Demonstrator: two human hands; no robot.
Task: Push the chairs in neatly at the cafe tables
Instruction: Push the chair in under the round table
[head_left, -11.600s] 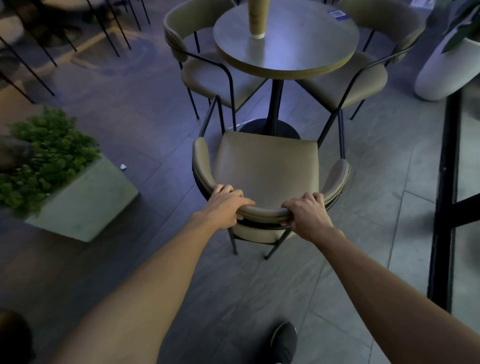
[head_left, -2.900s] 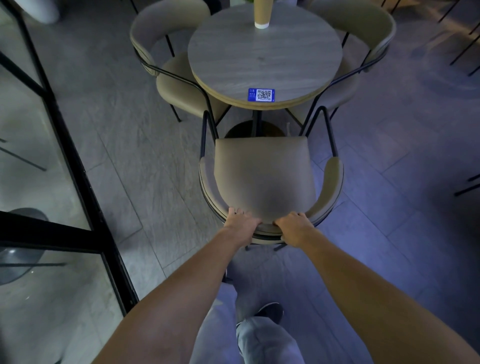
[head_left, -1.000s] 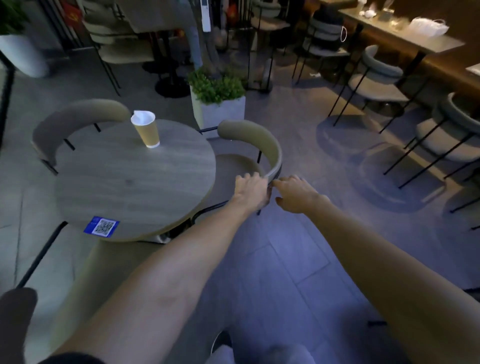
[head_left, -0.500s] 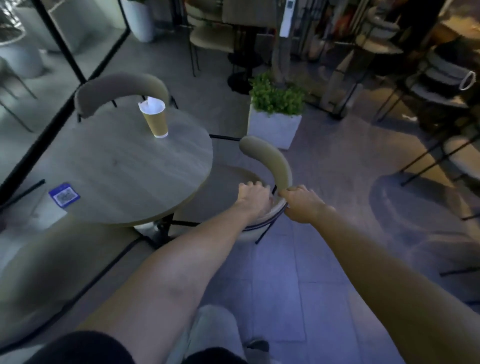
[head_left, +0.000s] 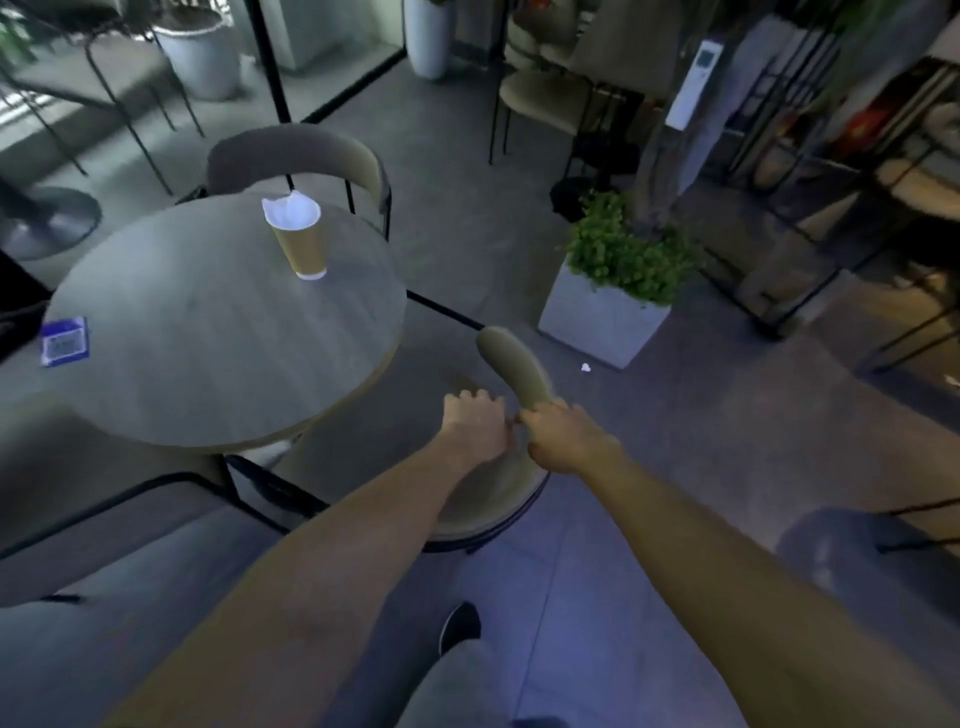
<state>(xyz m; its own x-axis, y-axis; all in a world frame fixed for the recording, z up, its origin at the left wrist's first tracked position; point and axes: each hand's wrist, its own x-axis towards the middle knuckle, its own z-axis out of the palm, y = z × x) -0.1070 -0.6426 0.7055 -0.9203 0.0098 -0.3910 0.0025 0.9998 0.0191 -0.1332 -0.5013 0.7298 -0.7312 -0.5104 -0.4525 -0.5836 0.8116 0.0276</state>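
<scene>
Head view, some motion blur.

Hands: both are on one chair (head_left: 511, 374), beige and padded, with a curved backrest. The left hand (head_left: 475, 423) has its fingers curled over the top edge of the backrest, knuckles up, gripping it. The right hand (head_left: 563, 436) is wrapped round the same backrest just beside the left, and the two hands are nearly touching. Both arms are stretched forward.

Chair position: it stands at the right side of the round table (head_left: 218, 332), its backrest on the side away from the table. The seat reaches the table's rim. Its front edge seems to lie under the rim, but blur and shadow prevent certainty.

Other seating: a far chair (head_left: 301, 158) stands behind the table with its backrest close to the rim. A near chair (head_left: 88, 525) is at lower left, its padded back and black frame close to the table's near edge, soft in focus.

On the table: a paper cup (head_left: 300, 244) stands upright toward the far side, with white paper showing at its mouth. A blue QR sticker (head_left: 65, 342) sits at the left rim.

Floor (head_left: 467, 249): grey tiles. A square planter (head_left: 597, 327) with a green shrub stands to the right of the held chair, apart from it. A small white scrap (head_left: 585, 367) lies near the planter's foot. The person's dark shoe (head_left: 460, 626) is below the chair, with a grey trouser leg beneath it in frame.

Background: a white pot (head_left: 200, 57) at top left, and more chairs and tables at top right, too blurred to detail.
</scene>
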